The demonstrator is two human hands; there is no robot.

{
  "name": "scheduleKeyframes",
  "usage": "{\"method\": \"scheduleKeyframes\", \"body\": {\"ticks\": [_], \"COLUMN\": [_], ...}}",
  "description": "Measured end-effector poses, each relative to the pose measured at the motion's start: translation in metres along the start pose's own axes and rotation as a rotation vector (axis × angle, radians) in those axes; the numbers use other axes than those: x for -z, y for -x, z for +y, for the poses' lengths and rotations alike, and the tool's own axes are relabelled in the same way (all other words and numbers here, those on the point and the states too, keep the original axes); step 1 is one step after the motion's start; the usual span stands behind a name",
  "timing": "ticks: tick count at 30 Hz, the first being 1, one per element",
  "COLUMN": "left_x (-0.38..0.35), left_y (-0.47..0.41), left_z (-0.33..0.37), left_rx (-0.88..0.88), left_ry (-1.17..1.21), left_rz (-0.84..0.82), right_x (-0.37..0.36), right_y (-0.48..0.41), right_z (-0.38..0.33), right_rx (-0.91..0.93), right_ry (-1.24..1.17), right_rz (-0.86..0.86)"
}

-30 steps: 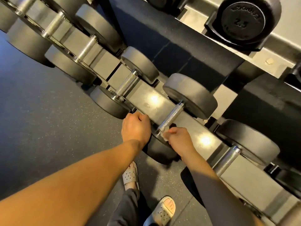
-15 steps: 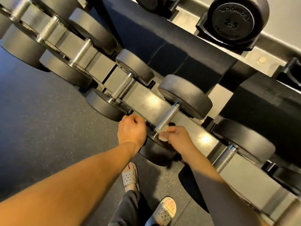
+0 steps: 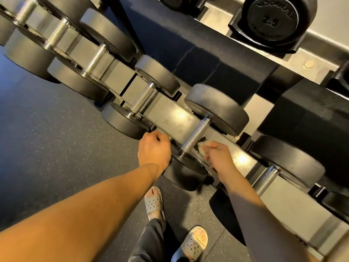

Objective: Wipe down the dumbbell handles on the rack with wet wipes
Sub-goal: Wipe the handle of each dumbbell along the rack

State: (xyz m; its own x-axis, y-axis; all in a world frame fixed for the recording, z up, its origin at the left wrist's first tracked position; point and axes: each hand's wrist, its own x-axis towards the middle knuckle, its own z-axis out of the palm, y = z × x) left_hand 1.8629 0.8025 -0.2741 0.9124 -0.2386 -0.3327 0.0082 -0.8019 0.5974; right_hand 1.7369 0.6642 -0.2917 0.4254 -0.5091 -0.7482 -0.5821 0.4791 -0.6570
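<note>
Seen from the head camera looking down, the dumbbell handle (image 3: 196,136) being cleaned is a short chrome bar with a fine cross-hatched grip. It runs diagonally between two round, matte black weights. One weight sits at the back of the rack (image 3: 170,118) and the other hangs over its front edge. This dumbbell lies on the lower shelf, directly in front of the person.

The right hand (image 3: 219,156) has its fingers pinched round one crumpled, whitish wet wipe (image 3: 204,146). The wipe is just beside the lower right side of the handle, and whether it touches the metal is not clear. The left hand (image 3: 154,150) is curled into a loose fist against the front edge of the rack, just left of the same handle, with nothing visible in it.

Six chrome handles can be counted along the lower shelf: the one at the hands, one further right (image 3: 265,180), and four to the left. The far left ones are blurred. On the upper shelf, one black weight (image 3: 272,17) is marked 2.5.

The right arm wears a dark sleeve (image 3: 264,224) and the left forearm is bare. Two grey sandals (image 3: 154,203) stand on the dark speckled floor (image 3: 56,148).
</note>
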Motion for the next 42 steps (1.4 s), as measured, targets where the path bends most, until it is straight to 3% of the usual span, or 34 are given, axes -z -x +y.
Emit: {"method": "scheduleKeyframes", "body": {"ticks": [2, 5, 13, 21, 24, 30, 38, 42], "left_x": [-0.001, -0.001, -0.002, -0.002, -0.002, -0.001, 0.000, 0.001], "left_y": [-0.001, -0.002, -0.002, -0.001, 0.000, 0.002, 0.002, 0.003], "left_z": [-0.001, -0.002, -0.003, -0.003, -0.003, 0.002, 0.003, 0.005], "left_rx": [0.006, 0.013, -0.005, 0.027, 0.026, 0.038, 0.060, 0.054], "left_ry": [0.005, 0.001, -0.001, 0.049, 0.058, 0.043, 0.031, 0.037], "left_rz": [-0.007, -0.011, -0.004, -0.028, -0.017, -0.016, -0.033, -0.029], "right_x": [-0.005, -0.026, -0.023, -0.025, -0.029, -0.049, -0.095, -0.097], "right_y": [-0.008, -0.009, 0.017, 0.026, 0.021, 0.012, -0.022, -0.013], "right_z": [-0.002, 0.001, 0.012, -0.054, -0.068, -0.087, -0.106, -0.108], "right_rx": [-0.069, -0.072, 0.200, 0.801, 0.900, 0.784, 0.242, 0.222], "right_ry": [-0.005, 0.225, 0.451, 1.464, 1.628, 1.618, 1.787, 1.855], "right_rz": [-0.058, -0.199, -0.068, -0.367, -0.476, -0.521, -0.734, -0.755]}}
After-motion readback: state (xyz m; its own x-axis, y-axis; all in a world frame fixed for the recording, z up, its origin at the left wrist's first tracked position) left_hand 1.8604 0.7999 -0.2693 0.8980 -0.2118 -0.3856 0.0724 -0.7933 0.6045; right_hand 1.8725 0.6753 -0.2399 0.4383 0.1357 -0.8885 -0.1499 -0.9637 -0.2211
